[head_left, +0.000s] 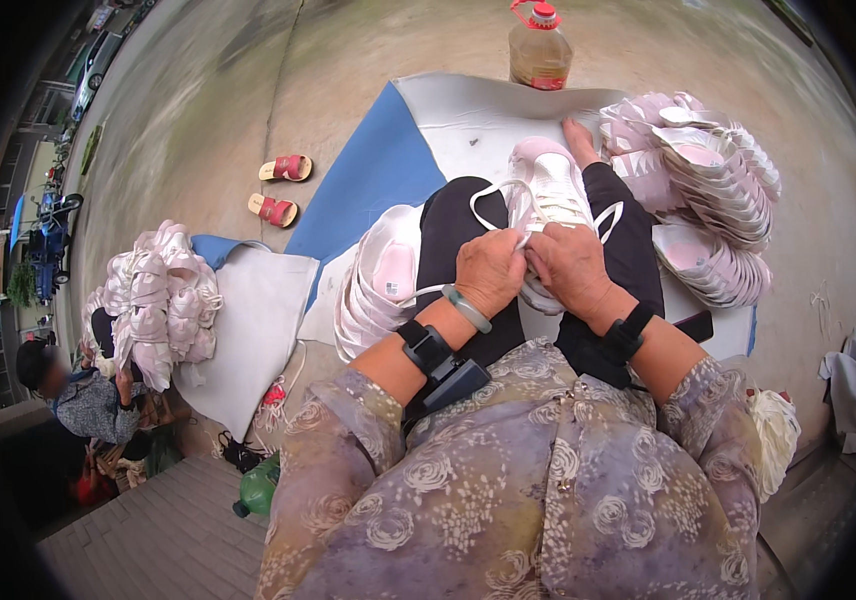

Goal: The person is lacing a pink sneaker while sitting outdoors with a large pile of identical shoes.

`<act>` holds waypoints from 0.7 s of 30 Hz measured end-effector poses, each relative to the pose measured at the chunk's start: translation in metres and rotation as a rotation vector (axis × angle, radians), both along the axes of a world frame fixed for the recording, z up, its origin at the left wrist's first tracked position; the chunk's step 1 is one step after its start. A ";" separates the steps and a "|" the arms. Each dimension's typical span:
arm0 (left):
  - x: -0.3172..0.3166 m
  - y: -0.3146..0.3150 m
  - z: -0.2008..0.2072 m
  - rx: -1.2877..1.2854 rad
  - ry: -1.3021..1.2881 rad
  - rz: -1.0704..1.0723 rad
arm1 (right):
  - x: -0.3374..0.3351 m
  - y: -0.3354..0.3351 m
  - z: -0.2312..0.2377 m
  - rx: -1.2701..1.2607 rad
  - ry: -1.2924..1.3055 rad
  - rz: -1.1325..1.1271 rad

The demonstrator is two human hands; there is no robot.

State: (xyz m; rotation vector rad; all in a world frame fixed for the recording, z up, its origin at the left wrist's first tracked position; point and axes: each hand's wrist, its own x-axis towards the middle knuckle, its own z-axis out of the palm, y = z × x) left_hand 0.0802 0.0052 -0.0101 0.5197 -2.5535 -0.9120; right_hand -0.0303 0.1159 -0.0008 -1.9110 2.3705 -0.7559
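A pink and white sneaker (546, 165) lies between my legs, its toe pointing away from me. Over its opening, my left hand (489, 268) and my right hand (570, 266) are closed side by side, fingers pinched on the white shoelace (489, 205). One lace loop arches out to the left of the shoe, and another end sticks out at the right. The shoe's heel part is mostly hidden by my hands. Beside my left leg rests a nested stack of pink and white shoe uppers (388, 262).
More stacked uppers (708, 165) stand at the right, on a white and blue sheet (363, 165). A jug (540, 50) is at the far side, red slippers (286, 168) at the left. Another person (93, 405) sits at far left by a pile of uppers (160, 300). A dark phone (695, 327) lies right.
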 end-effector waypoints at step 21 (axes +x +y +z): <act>-0.015 0.012 0.034 -0.225 -0.097 -0.033 | -0.046 0.114 0.048 0.011 -0.317 -0.023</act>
